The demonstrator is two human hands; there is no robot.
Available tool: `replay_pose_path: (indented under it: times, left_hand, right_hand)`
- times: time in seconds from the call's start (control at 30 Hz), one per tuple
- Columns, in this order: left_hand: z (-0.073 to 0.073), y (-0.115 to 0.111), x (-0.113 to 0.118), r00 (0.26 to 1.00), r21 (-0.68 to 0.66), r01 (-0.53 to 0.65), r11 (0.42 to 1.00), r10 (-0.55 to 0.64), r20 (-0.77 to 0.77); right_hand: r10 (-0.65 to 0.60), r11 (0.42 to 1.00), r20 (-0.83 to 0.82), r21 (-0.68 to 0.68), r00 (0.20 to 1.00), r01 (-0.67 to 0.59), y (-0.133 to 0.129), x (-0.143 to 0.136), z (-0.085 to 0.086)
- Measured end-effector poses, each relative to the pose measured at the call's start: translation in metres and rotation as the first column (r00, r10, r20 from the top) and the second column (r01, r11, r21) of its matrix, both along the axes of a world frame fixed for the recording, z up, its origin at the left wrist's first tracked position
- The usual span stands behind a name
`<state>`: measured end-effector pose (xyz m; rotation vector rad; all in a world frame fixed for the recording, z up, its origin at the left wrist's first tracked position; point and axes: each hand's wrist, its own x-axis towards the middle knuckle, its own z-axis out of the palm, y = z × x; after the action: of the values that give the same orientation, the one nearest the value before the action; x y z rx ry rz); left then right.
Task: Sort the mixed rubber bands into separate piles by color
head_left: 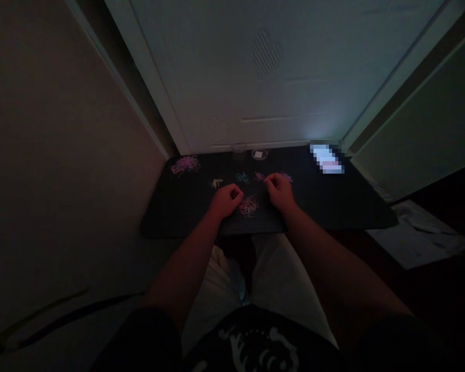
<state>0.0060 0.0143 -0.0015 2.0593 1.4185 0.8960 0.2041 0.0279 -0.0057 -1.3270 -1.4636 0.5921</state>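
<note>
On a dark table lies a loose pile of thin pinkish-white pieces [248, 206], between my two hands and nearer the front edge. My left hand [227, 200] is closed at the pile's left side, its thumb and forefinger curled together; anything held there is too small to see. My right hand [279, 191] is pinched close to a small pink cluster [259, 176], and what its fingertips hold cannot be made out. A teal cluster [242, 177] and a pale yellowish cluster [216, 183] lie behind my left hand. Part of a purple cluster [287, 177] shows behind my right hand.
A larger pink-purple pile [185, 165] is at the table's back left. A clear round container [239, 151] and a shallow clear dish [259, 154] stand along the back edge. A lit, pixelated screen [327, 158] is at the back right. Behind the table [333, 206] rises a white panel [217, 67].
</note>
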Motion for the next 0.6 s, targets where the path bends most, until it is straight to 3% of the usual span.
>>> replay_pose_path:
  times: [0.1, 0.4, 0.6]
  left_hand:
    - [-0.001, 0.000, -0.001, 0.999, 0.005, -0.029, 1.000, 0.029, 0.016]
    - [0.000, -0.001, 0.001, 0.999, -0.010, -0.022, 1.000, 0.022, 0.038]
    - [0.002, -0.002, 0.003, 0.998, -0.020, 0.018, 1.000, -0.017, 0.064]
  right_hand:
    - [0.007, 1.000, -0.036, -0.002, 0.999, -0.007, 0.000, 0.001, -0.001]
    - [0.127, 0.992, 0.121, -0.001, 0.984, -0.128, -0.001, -0.003, -0.004]
    - [0.295, 0.953, 0.268, -0.017, 0.917, -0.301, -0.010, -0.011, 0.001]
